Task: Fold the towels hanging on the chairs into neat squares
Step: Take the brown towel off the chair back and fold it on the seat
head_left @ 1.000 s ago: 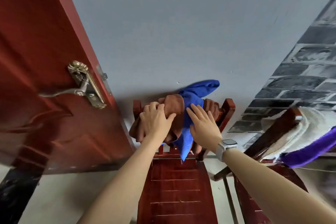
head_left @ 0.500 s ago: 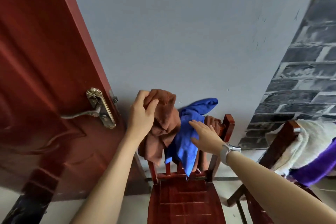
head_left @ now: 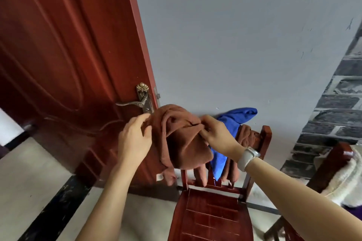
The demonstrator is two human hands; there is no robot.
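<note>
1. The left hand [head_left: 135, 141] grips the left side of the bunched brown towel [head_left: 180, 139], fingers curled into the cloth.
2. The right hand [head_left: 215, 133] pinches a fold at the towel's right side.
3. The towel hangs in front of the chair [head_left: 213, 213] back's left corner.
4. A blue towel [head_left: 233, 121] drapes over that chair back, behind the right hand.

No readable text, label or number anywhere

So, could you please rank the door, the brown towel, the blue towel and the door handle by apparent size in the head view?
1. door
2. brown towel
3. blue towel, partly hidden
4. door handle
</note>
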